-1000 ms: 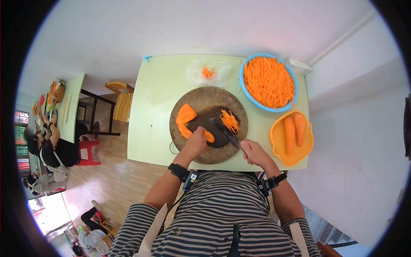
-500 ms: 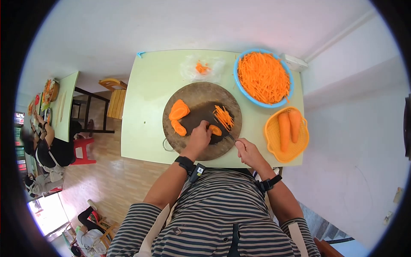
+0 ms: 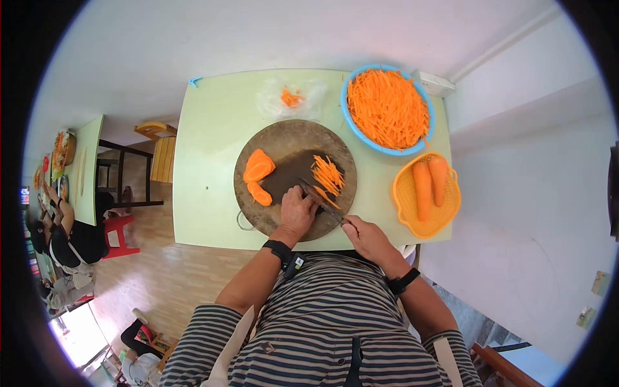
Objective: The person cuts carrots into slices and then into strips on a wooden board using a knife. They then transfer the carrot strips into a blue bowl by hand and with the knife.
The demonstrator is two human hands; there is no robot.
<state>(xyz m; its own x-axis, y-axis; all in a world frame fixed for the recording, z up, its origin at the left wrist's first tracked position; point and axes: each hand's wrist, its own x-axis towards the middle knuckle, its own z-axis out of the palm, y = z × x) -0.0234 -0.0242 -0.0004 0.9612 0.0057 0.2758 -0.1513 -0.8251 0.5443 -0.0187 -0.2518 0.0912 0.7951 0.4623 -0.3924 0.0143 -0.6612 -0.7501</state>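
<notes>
My right hand (image 3: 369, 238) is closed round the handle of a kitchen knife (image 3: 320, 195); its dark blade slants across the round wooden chopping board (image 3: 271, 138). Beside the blade my left hand (image 3: 298, 211) has its fingers bent and pressed down on a carrot slice, now mostly hidden by the hand and knife. Just beyond the blade lie cut carrot strips (image 3: 327, 173). On the board's left side is a stack of carrot slices (image 3: 258, 166), with another slice (image 3: 259, 193) below it.
A blue basin (image 3: 346, 115) heaped with carrot shreds stands at the back right. Nearer is a yellow basket (image 3: 403, 188) with two whole carrots (image 3: 422, 190). A plastic bag (image 3: 309, 103) with carrot bits lies behind the board. Other people sit at the far left.
The knife blade has come over to my left fingers and now covers the slice that showed there. My right hand has shifted a little left. The whole view has also moved slightly.
</notes>
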